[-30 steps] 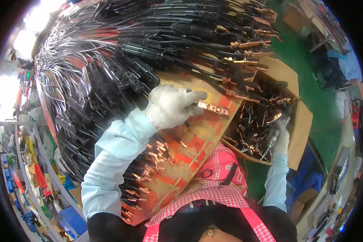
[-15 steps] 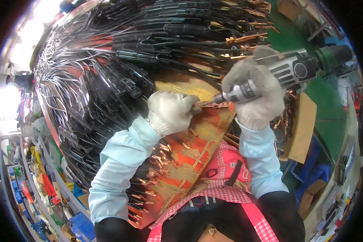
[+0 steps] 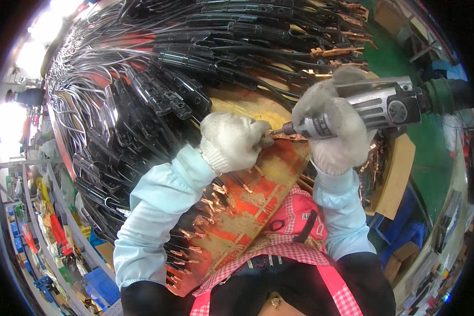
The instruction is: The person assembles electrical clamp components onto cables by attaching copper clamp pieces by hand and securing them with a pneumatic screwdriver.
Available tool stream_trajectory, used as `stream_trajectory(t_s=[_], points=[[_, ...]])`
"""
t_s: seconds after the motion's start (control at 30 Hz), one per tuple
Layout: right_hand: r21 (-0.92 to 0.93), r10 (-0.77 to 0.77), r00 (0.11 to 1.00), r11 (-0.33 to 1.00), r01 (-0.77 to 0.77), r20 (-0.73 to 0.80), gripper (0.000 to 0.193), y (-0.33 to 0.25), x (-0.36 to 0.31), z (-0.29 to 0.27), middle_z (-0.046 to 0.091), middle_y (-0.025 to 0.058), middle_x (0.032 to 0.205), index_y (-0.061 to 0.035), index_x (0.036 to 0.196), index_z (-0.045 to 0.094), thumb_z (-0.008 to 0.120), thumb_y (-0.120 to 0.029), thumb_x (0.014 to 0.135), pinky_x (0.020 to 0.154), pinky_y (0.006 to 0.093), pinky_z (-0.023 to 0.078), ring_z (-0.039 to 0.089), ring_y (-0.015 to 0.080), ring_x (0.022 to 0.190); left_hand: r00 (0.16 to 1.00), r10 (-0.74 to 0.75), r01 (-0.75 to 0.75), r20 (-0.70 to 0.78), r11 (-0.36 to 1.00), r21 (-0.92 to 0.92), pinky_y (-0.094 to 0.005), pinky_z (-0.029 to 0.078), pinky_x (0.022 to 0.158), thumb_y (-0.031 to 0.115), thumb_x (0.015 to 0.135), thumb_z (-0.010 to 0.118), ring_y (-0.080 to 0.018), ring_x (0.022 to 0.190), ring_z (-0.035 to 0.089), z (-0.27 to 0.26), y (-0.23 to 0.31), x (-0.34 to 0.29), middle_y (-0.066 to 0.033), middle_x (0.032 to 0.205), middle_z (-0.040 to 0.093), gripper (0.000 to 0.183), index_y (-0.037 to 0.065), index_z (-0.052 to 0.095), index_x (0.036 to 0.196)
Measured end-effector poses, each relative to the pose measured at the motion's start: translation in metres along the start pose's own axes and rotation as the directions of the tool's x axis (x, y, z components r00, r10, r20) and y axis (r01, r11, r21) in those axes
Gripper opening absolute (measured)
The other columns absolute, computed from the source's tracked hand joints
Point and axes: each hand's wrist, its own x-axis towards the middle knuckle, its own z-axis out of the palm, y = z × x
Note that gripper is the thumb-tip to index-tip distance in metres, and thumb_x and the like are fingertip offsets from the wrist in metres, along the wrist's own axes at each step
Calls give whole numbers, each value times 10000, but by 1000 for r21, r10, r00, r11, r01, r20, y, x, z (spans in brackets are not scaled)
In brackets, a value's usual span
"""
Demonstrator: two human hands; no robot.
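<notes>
My right hand [image 3: 336, 131], in a white work glove, is closed around the front of a silver power screwdriver [image 3: 387, 108] with a dark green rear end. The tool lies nearly level, and its tip points left toward my other hand. My gloved left hand [image 3: 230, 141] pinches a small copper-coloured metal part [image 3: 269, 134] at the tip of the bit. Glove and fingers hide most of that part. Both hands are above the worn red and yellow tabletop [image 3: 258, 181].
Many black cables with black plastic housings [image 3: 189, 60] fan across the table's far and left sides. Bare copper ends [image 3: 208, 208] lie along the near edge. A cardboard box [image 3: 397, 176] with copper parts stands at right, near blue bins [image 3: 403, 234]. Crowded shelving [image 3: 52, 231] is at left.
The view has shifted slightly, so the cables and both hands appear a little further right. The screwdriver tip is closer to my left fingers. Both grips are kept.
</notes>
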Motion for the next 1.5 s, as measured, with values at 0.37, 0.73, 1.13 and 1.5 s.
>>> stream_trajectory(t_s=[0.37,0.73,1.13,1.5], points=[[-87,49,998,995,-52,-42,504,6,-15,-3,687,125,1059,-10,1271,582,699,152,809,772,362,601,704,223,893,999,-48,49,26,997,-51,-489,494,561,335,845,675,-333,630,670,0,4,-2,-100,646,655,158,184,705,879],[-117,-1,981,993,24,196,569,4,-6,-1,670,119,1030,-38,1333,523,654,171,820,714,347,587,684,231,841,998,-54,53,38,998,17,-452,501,562,287,737,741,-313,645,676,3,1,-3,-71,692,684,236,186,737,950],[-181,246,932,937,-299,-268,309,-37,5,-21,641,116,690,18,1030,588,695,-223,869,433,322,531,621,208,490,996,-1,-5,-92,998,-65,-457,507,595,301,808,743,-335,658,668,8,4,-1,-87,709,692,183,150,742,912],[-593,-263,634,-226,-773,-727,638,-125,-111,-253,695,161,1114,-48,1272,624,700,-497,825,887,423,496,677,297,983,862,-147,-10,-484,952,-307,-361,550,763,155,939,642,-296,823,711,-3,19,77,-150,905,710,194,26,697,1074]])
